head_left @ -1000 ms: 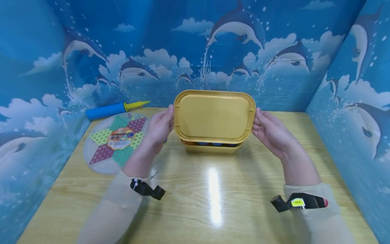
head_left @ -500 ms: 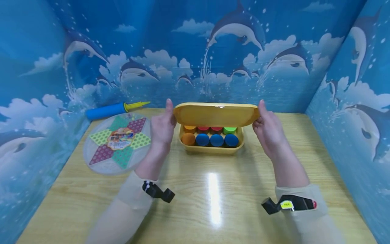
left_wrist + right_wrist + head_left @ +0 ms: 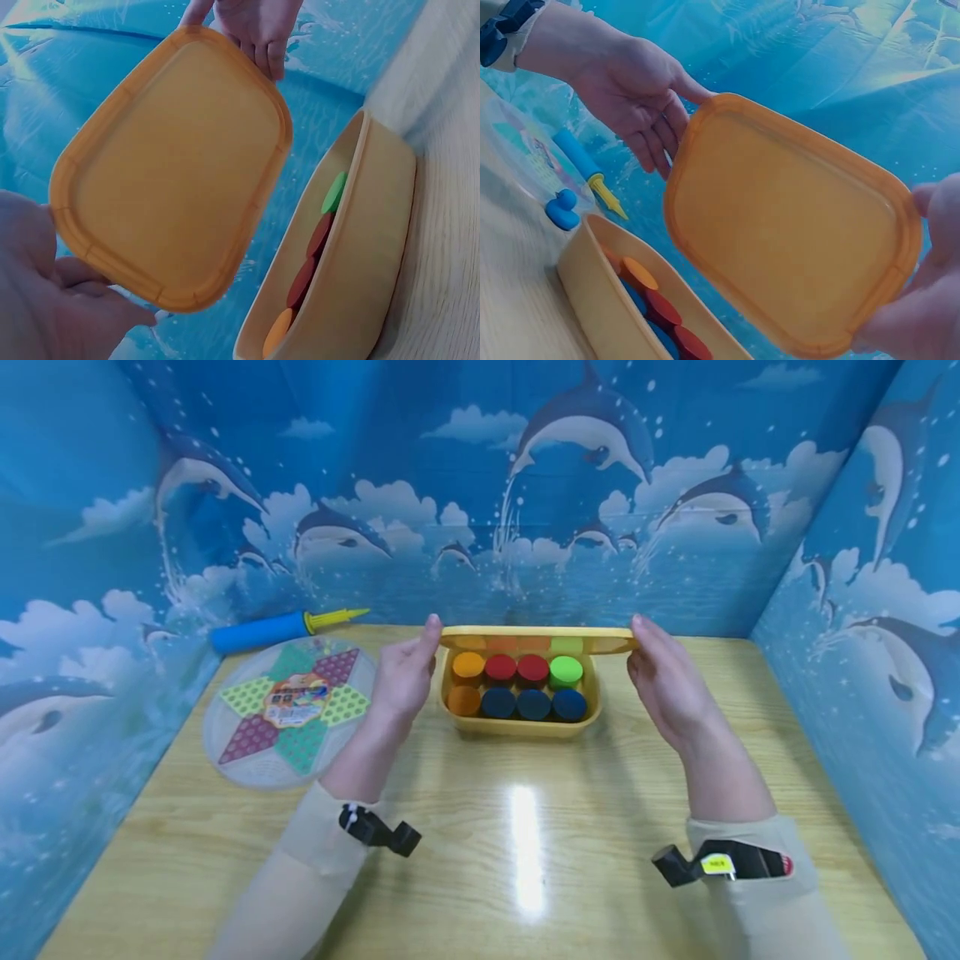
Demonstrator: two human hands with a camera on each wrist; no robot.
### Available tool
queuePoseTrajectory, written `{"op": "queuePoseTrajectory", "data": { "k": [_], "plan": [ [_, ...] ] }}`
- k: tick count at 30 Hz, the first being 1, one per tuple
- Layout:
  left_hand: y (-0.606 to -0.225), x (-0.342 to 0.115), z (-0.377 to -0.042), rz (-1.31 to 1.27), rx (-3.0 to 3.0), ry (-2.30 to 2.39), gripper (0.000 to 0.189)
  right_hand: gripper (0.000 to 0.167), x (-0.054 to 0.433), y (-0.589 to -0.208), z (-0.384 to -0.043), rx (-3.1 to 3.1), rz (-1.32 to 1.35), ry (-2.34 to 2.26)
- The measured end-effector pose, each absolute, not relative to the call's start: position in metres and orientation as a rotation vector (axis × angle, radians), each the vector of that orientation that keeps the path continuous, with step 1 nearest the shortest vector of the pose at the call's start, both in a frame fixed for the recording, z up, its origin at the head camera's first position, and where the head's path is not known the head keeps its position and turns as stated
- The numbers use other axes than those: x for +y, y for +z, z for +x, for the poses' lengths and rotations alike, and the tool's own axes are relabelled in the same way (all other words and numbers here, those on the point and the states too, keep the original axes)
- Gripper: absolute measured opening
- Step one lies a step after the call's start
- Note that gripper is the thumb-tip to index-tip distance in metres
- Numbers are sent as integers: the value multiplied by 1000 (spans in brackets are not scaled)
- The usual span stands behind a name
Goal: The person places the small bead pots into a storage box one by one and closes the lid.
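Observation:
An amber plastic lid (image 3: 536, 632) is held tilted nearly edge-on over the back of a yellow box (image 3: 521, 727). My left hand (image 3: 405, 678) pinches one short end, thumb on the rim. The opposite end is pinched by my right hand (image 3: 670, 683). Inside the box stand two rows of round-topped pieces: orange ones (image 3: 468, 667), red ones (image 3: 500, 668), a green one (image 3: 566, 671) and dark blue ones (image 3: 534, 704). Both wrist views show the broad face of the lid (image 3: 172, 172), apart from the box. Some fingers are hidden behind the lid.
A round Chinese checkers board (image 3: 247, 693) in clear wrapping lies left on the wooden table (image 3: 450, 860). Behind it is a blue hand pump (image 3: 262, 632) with a yellow nozzle. The right wrist view shows a blue toy duck (image 3: 562, 210) near the box. Dolphin-print sheets (image 3: 480, 485) enclose the table.
The lid has tipped from facing the head camera to nearly edge-on and shifted back, uncovering the box's contents. Both hands have kept their hold and turned with it.

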State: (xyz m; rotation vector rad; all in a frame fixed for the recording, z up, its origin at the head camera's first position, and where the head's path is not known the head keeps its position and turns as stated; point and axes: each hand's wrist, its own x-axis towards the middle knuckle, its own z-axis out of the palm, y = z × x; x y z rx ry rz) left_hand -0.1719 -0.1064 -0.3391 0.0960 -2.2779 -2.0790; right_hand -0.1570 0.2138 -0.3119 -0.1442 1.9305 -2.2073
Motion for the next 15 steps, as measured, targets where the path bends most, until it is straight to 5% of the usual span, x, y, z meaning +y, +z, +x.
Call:
{"op": "queuePoseTrajectory", "data": {
  "k": [9, 15],
  "plan": [
    [-334, -123, -167, -175, -2467, -2178, 57, 93, 226, -310, -155, 2151, -142, -1808],
    [-340, -130, -164, -162, -2679, -2018, 90, 104, 228, -317, -158, 2234, -209, -1636]
  ]
}}
